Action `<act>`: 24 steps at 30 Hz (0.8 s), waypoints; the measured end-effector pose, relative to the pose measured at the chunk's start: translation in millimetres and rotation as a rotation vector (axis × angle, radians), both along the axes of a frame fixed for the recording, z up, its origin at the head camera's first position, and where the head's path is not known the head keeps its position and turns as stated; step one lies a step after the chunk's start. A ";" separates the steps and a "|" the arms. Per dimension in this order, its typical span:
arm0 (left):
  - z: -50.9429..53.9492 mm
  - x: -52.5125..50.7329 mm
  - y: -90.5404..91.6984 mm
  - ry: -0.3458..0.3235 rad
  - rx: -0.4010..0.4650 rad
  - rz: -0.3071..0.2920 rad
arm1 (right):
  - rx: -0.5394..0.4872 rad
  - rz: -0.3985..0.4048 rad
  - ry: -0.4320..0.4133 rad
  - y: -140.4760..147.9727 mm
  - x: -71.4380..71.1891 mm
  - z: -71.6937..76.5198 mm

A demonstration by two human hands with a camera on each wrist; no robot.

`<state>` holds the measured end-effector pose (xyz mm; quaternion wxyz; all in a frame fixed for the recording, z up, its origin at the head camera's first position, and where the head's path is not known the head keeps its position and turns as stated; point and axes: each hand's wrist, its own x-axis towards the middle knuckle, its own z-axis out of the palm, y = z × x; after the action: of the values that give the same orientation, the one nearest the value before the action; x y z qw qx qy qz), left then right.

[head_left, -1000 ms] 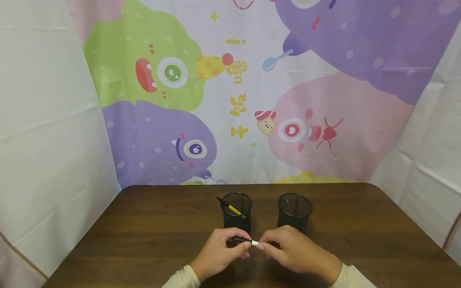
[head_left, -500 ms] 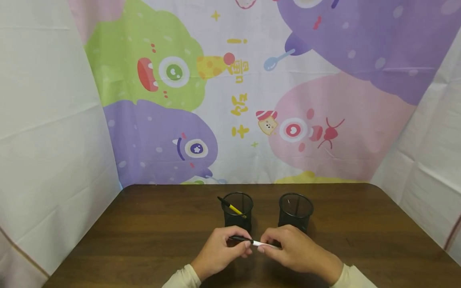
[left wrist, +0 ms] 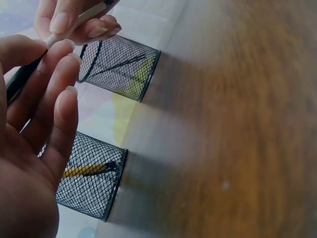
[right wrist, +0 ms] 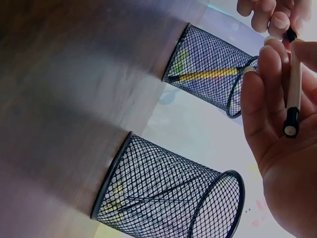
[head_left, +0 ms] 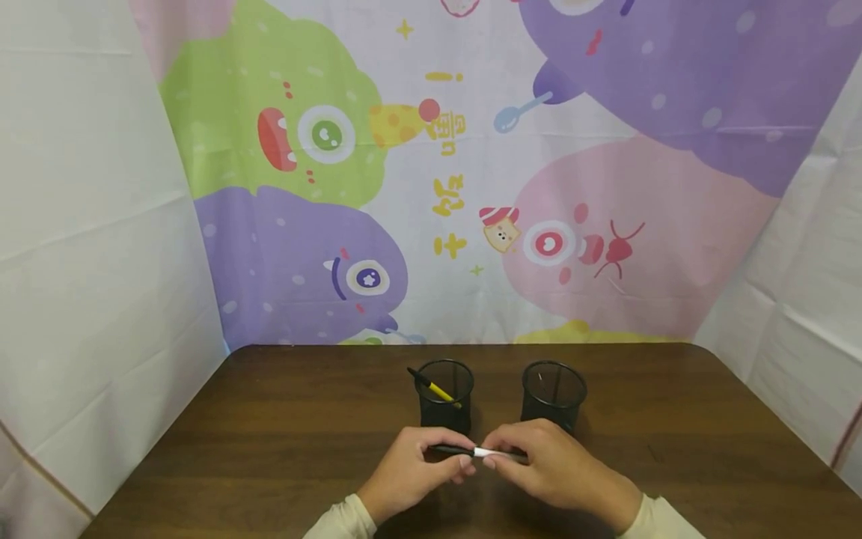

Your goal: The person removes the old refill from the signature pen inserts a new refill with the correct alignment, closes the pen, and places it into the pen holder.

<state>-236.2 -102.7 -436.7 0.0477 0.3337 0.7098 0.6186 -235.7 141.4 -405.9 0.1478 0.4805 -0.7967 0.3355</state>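
Your left hand (head_left: 416,470) is pinching the pen (head_left: 482,452) by its black part (left wrist: 21,78), your right hand (head_left: 557,466) by its white barrel (right wrist: 294,84); align both so force is running straight. Just beyond, a yellow pen (head_left: 436,389) is leaning in the left mesh cup (head_left: 439,417).

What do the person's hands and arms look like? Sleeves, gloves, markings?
The left hand and right hand are bare; no gloves, rings or markings show. The left sleeve and right sleeve are plain pale cream, ending near the wrists. No cables visible.
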 end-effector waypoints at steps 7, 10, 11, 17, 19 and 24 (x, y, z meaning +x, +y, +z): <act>-0.2 0.9 2.4 0.022 -0.022 0.054 | -0.003 0.004 0.012 -0.9 -0.1 -1.0; -0.6 0.9 3.0 0.038 -0.012 0.062 | 0.000 -0.003 0.024 -1.1 -0.1 -1.5; -0.9 0.9 3.2 0.045 -0.009 0.064 | 0.001 -0.005 0.022 -1.1 -0.1 -1.6; -1.0 0.2 3.0 0.065 0.001 0.053 | 0.013 -0.018 0.000 -0.5 0.0 -1.3; -0.5 0.3 2.9 0.064 0.002 0.051 | 0.017 -0.019 -0.002 -0.2 -0.2 -1.1; -2.1 -0.3 3.4 0.070 -0.009 0.058 | 0.027 -0.027 -0.010 0.9 -0.2 -1.0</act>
<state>-236.5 -99.4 -438.8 0.0065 0.3340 0.7231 0.6045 -235.9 142.3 -407.0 0.1421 0.4699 -0.8083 0.3250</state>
